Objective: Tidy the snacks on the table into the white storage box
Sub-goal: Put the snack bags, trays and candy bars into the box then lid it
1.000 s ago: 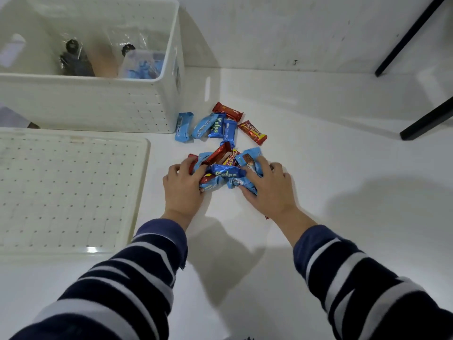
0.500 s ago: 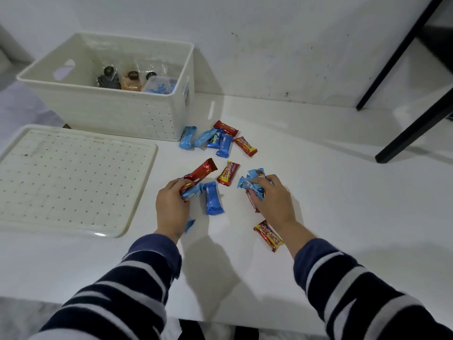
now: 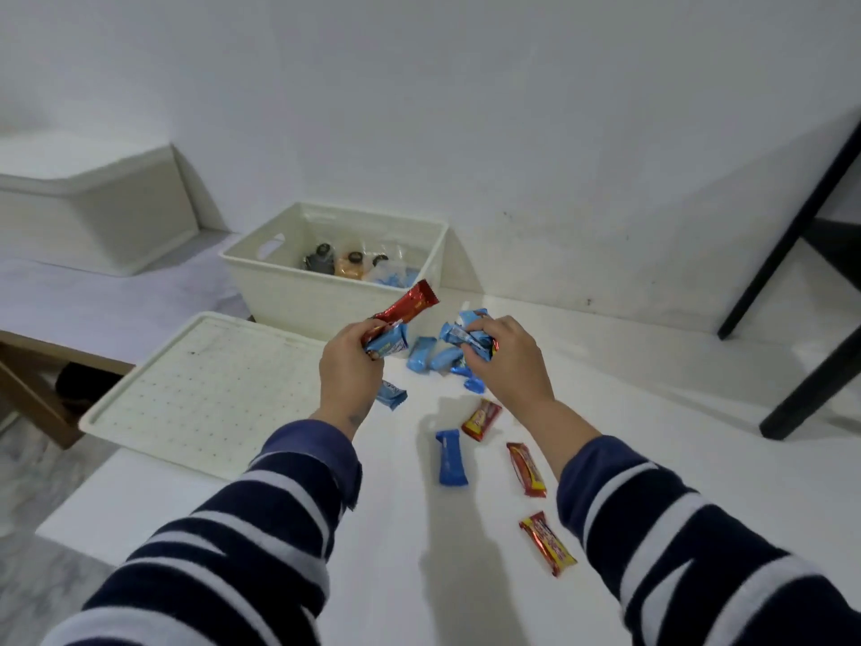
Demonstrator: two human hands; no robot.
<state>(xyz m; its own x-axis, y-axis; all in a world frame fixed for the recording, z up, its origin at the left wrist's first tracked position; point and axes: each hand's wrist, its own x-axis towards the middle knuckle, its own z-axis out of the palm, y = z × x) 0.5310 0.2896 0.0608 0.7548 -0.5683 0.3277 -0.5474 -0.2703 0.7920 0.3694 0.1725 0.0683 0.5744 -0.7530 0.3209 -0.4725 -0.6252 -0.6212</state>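
My left hand [image 3: 349,366] is raised above the table and grips a long red snack bar [image 3: 410,304] together with a blue packet [image 3: 389,343]. My right hand [image 3: 505,361] is also lifted and holds a bunch of blue packets [image 3: 466,335]. The white storage box [image 3: 298,291] stands behind both hands with bottled items and blue packets inside. On the table lie a blue packet [image 3: 451,458], a red-yellow bar [image 3: 482,419], another [image 3: 526,468] and a third [image 3: 547,543]. More blue packets [image 3: 428,355] lie near the box.
The box's perforated white lid [image 3: 195,394] lies flat at the left of the table. Black frame legs [image 3: 801,291] stand at the right. A wall runs behind the box, and a white ledge [image 3: 88,207] sits at far left.
Both hands have lifted off the table with their snacks and moved toward the box. Several bars dropped from the gathered pile and stay on the table. The camera view tilted up.
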